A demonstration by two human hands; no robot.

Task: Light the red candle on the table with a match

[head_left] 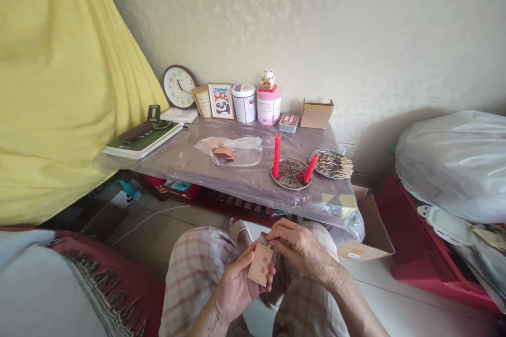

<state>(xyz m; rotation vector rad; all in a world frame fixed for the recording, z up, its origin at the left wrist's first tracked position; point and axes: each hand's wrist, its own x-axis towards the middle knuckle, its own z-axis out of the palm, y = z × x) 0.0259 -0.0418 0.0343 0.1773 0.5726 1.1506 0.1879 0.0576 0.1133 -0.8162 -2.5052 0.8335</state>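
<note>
Two hands meet over the lap, below the surface's (253, 181) near edge. The left hand (237, 287) has its grip clamped on a small pink box (260, 265) bearing red characters too small to read; its long axis runs upright, top tipped toward the surface. The right hand (302, 250) pinches the box's upper end.

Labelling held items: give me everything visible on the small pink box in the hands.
The small pink box is flat, rectangular, seemingly cardboard, with red printed marks on its face, too small to read. It is held roughly upright over the lap, tilted slightly right. The left hand grips it from below and behind; the right hand pinches its top end, which looks partly open, though the fingers hide it.
</note>
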